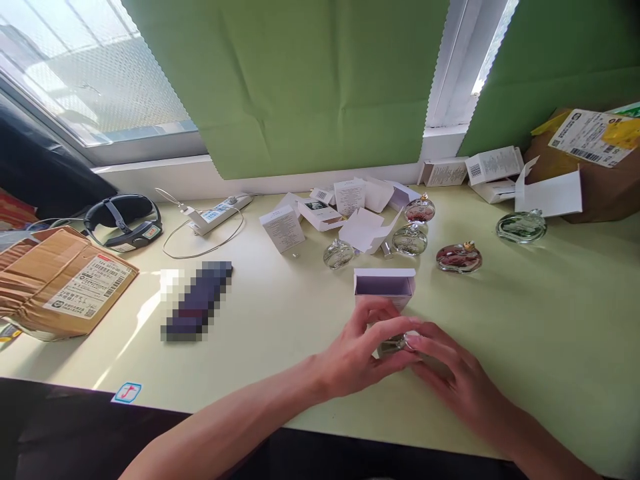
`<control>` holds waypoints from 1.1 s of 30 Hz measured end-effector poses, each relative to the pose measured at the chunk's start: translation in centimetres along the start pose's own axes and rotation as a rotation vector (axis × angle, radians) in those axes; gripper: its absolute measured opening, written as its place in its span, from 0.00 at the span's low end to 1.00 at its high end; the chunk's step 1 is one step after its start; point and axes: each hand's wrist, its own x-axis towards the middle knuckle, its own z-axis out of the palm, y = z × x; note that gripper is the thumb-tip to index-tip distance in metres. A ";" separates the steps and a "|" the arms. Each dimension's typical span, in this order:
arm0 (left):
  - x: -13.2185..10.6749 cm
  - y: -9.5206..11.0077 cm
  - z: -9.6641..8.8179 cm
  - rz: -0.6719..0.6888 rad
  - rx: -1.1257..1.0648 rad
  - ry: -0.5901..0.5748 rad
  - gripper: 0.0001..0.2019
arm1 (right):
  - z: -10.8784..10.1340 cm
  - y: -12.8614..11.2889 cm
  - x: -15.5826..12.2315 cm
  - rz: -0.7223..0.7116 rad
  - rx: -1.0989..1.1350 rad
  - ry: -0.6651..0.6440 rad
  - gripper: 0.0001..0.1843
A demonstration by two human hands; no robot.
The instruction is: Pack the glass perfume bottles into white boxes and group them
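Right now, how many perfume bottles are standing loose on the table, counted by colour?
Clear bottles: 3
Reddish bottles: 2
Total: 5
One more small item sits between the left hand and right hand, mostly hidden.

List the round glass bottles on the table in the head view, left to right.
Clear round glass bottle → clear round bottle with a silver cap → pink-tinted round bottle lying flat → greenish round glass bottle by the cardboard box. The pink bottle behind the second is left out, since it overlaps it.
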 end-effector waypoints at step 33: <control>1.8 -6.0 -3.7 -0.109 0.295 0.152 0.17 | -9.0 -4.5 18.2 -0.012 -0.104 -0.271 0.23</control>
